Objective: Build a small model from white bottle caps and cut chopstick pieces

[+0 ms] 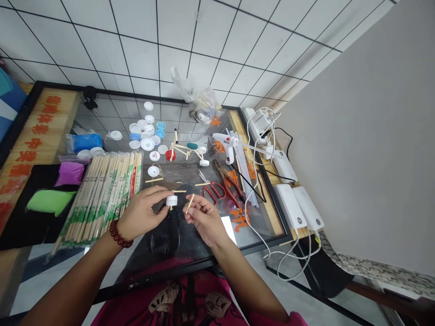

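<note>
My left hand (pixel 147 209), with a beaded bracelet at the wrist, pinches a white bottle cap (pixel 172 200) between thumb and fingers. A short bit of stick shows under the cap. In my right hand (pixel 204 218) a short wooden stick (pixel 190 203) stands tilted between thumb and fingers, just right of the cap and apart from it. Another short stick piece (pixel 179 191) lies just beyond the cap. Farther back stands a small stick model (pixel 185 148) with a red cap, white caps and a dark green piece.
Packs of wrapped chopsticks (pixel 102 194) lie at left beside coloured clay bags (pixel 70 174). Loose bottle caps (pixel 147 131) are grouped at the back. Red-handled scissors (pixel 214 192), pliers (pixel 231 183) and a white glue gun (pixel 227 145) with its cable lie at right. White power adapters (pixel 288 203) line the right edge.
</note>
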A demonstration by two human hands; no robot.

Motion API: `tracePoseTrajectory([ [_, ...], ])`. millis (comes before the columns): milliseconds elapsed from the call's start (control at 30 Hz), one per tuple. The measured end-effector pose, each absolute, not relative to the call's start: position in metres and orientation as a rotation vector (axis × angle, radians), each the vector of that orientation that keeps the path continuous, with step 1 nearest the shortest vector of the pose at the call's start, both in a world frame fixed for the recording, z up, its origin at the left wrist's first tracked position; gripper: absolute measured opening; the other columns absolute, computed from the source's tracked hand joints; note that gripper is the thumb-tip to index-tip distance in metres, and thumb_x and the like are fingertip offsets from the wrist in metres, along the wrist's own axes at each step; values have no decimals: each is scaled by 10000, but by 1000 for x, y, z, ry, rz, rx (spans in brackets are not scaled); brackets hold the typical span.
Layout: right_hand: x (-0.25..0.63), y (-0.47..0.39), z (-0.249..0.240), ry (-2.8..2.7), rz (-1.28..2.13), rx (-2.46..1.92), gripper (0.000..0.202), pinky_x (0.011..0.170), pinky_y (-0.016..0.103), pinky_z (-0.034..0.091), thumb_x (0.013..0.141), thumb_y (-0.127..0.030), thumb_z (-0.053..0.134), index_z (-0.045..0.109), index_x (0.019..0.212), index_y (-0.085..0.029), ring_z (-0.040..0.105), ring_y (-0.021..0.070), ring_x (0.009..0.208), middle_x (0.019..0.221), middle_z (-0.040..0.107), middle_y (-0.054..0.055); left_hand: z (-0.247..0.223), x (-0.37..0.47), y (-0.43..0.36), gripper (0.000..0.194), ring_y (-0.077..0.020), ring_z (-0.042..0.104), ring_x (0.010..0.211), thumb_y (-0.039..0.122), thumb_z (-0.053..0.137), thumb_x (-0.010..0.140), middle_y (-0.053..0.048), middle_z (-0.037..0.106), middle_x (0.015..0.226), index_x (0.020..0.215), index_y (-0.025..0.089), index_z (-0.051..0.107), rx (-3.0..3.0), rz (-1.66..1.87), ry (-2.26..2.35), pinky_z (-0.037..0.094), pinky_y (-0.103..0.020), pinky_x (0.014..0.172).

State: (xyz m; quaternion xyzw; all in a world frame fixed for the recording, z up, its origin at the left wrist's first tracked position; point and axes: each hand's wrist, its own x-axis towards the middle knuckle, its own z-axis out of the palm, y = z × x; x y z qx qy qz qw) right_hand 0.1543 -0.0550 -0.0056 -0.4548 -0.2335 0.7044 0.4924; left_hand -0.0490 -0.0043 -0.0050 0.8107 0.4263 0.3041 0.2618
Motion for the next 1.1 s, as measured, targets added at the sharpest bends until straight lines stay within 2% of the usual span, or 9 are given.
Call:
tracePoseTrajectory([
  [200,160,-49,-2,-249,1875,-1052,429,550,122,543,603,-264,924,724,976,-193,622,43,577,755,710,-23,0,-48,-6,277,-189,695,993,186,593,854,-80,725,1104,1103,182,715,2195,816,1171,561,-289,902],
  [300,161,-49,-2,-340,1860,-1074,365,550,135,548,626,-281,916,705,910,-190,626,52,587,761,710,-19,-2,-48,-6,279,-192,693,1001,182,591,855,-81,724,1111,1107,187,712,2188,801,1178,561,-295,904],
  [433,157,-54,-3,-693,1676,-1168,257,606,191,563,692,-287,857,640,792,-193,656,86,652,813,715,-4,-2,-48,-6,282,-207,694,1006,190,585,854,-69,729,1119,1105,223,709,2163,780,1177,564,-321,906],
  [567,154,-59,-7,-961,1513,-1265,216,684,248,567,716,-256,789,589,786,-212,680,121,716,852,714,3,-1,-47,-5,270,-201,703,972,200,589,858,-64,729,1080,1097,224,712,2186,809,1173,571,-298,868],
  [700,153,-61,-8,-1256,1227,-1359,91,627,233,513,756,-223,677,587,754,-211,624,120,680,790,666,5,-5,-48,-5,280,-189,704,970,182,593,848,-65,729,1081,1099,220,711,2193,840,1160,569,-287,866],
  [800,152,-62,-7,-1440,984,-1368,43,568,213,447,739,-171,607,590,719,-206,549,100,611,716,593,-18,-8,-49,-5,295,-189,703,984,179,599,839,-68,728,1094,1108,224,711,2198,848,1160,569,-291,873],
  [900,152,-62,-8,-1467,967,-1411,68,532,203,409,727,-140,571,583,721,-207,514,90,554,639,558,-46,-8,-49,-5,298,-187,702,988,179,603,840,-69,726,1097,1114,223,711,2211,842,1162,568,-289,879],
  [1000,152,-63,-9,-1467,990,-1441,74,554,210,439,744,-143,569,601,749,-209,554,102,574,654,604,-38,-6,-49,-6,299,-188,701,995,177,603,841,-71,725,1104,1116,220,711,2208,839,1164,567,-292,889],
  [1100,152,-62,-9,-1560,864,-1399,91,635,235,488,763,-144,573,629,782,-213,619,127,691,781,668,0,-5,-48,-6,295,-190,704,987,178,596,838,-71,729,1097,1104,219,715,2196,845,1166,573,-294,877],
])
